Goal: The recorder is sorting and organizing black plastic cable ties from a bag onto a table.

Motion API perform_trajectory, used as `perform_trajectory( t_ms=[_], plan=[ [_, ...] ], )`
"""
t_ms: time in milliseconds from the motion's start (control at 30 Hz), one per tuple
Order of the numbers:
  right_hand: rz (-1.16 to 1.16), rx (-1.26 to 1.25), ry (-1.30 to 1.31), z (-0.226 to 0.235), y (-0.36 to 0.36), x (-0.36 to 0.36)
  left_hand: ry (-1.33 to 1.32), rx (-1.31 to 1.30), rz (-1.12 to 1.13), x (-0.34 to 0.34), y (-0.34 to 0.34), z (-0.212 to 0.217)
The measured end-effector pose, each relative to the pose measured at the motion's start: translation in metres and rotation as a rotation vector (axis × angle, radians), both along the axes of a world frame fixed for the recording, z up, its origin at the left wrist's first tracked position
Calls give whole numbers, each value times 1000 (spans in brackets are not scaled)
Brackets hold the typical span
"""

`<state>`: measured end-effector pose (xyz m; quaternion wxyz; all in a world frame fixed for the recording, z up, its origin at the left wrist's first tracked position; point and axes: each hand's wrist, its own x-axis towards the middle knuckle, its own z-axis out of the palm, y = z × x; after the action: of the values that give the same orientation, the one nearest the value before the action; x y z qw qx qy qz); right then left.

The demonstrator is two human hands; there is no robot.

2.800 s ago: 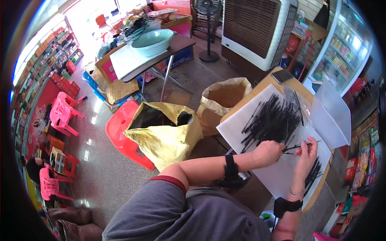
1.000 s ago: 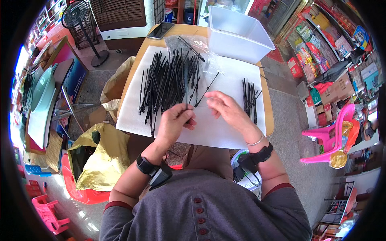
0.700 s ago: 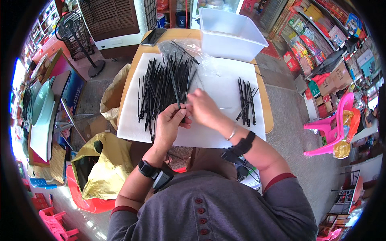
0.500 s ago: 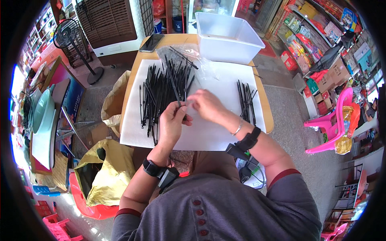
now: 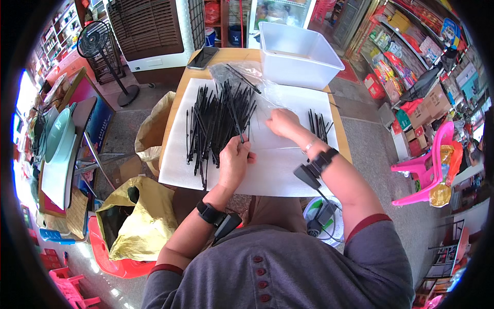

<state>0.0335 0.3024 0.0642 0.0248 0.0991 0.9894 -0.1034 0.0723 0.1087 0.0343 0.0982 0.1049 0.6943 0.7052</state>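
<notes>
On the near side of the white sheet (image 5: 278, 177), my left hand (image 5: 235, 160) pinches the lower end of a thin black stick (image 5: 236, 119). The stick slants up and away over a large loose pile of similar black sticks (image 5: 206, 135). To the right, my right hand (image 5: 284, 123) is closed above the sheet, its fingertips turned away. Whatever it grips is too small or hidden to make out. Beyond its wrist lies a smaller group of black sticks (image 5: 317, 125), partly covered by the forearm.
A translucent white plastic bin (image 5: 301, 69) stands at the table's far right. Clear plastic bags (image 5: 254, 74) lie beside it, and a phone (image 5: 203, 57) rests at the far left corner. Left of the table are a brown sack (image 5: 154, 123) and a yellow sack (image 5: 146, 221).
My right hand has moved away from the left, rightward, and its fingers have closed. The left hand still holds the stick. The whole view has shifted slightly.
</notes>
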Motion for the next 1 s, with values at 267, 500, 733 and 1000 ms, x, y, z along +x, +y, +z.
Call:
perform_trajectory(
  t_ms=[267, 500, 733, 1000],
  plan=[
    [-49, -653, -37, 18, 8, 98, 43, -115, -32, 4, -2, 4],
    [-79, -1540, 61, 58, 15, 110, 54, -34, 67, 5, 3, -2],
    [-79, -1371, 441, 58, 26, 92, 58, 13, 7, 6, 1, -4],
    [-257, -1113, 388, 16, 37, 51, 24, 62, -83, 8, -2, 4]
  ],
)
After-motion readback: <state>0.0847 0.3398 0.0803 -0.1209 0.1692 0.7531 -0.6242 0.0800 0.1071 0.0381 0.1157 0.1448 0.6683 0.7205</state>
